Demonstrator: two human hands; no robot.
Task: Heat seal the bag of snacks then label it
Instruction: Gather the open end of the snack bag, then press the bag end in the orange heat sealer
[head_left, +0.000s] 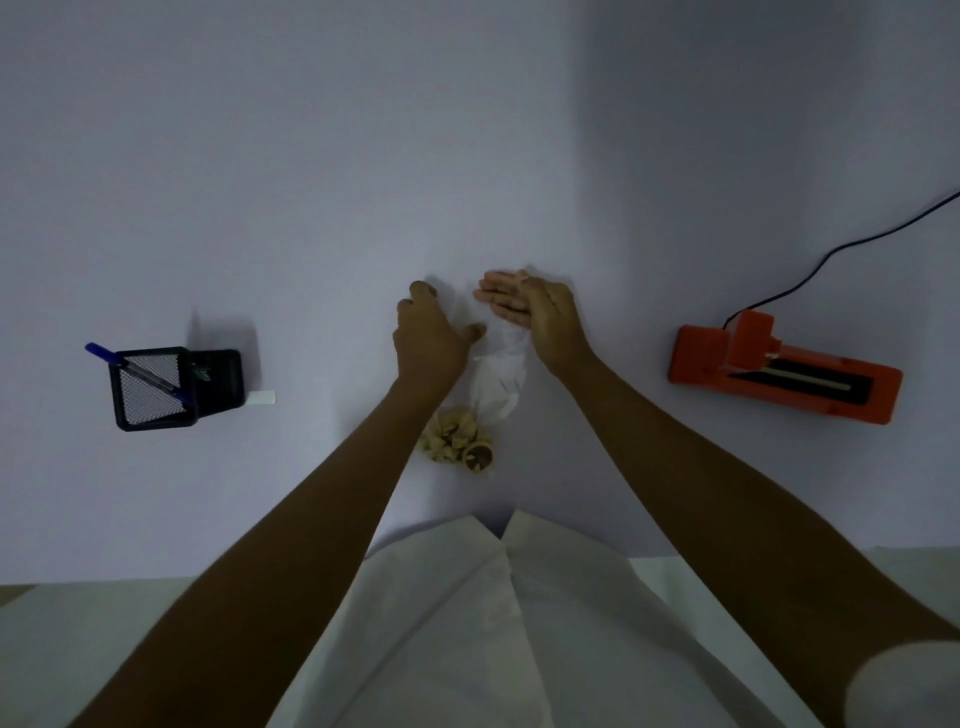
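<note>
Writing kit: black mesh pen holder, 1 blue pen, white label beside it.
Left hand: fingers curled on the bag's far-left edge; grip unclear.
Bag: clear, crumpled, mid-table; pale snacks bunched at near end.
Right hand: fingers straight, at the bag's far-right edge, apart from the left hand.
Heat sealer: orange, corded, well right.

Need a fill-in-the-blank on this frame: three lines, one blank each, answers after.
1. The heat sealer on the table is ____ in colour.
2. The mesh holder with the pen stands on the person's ____ side.
3. Inside the bag, the snacks sit at the end ____ the person.

Missing words: orange; left; nearest.
</note>
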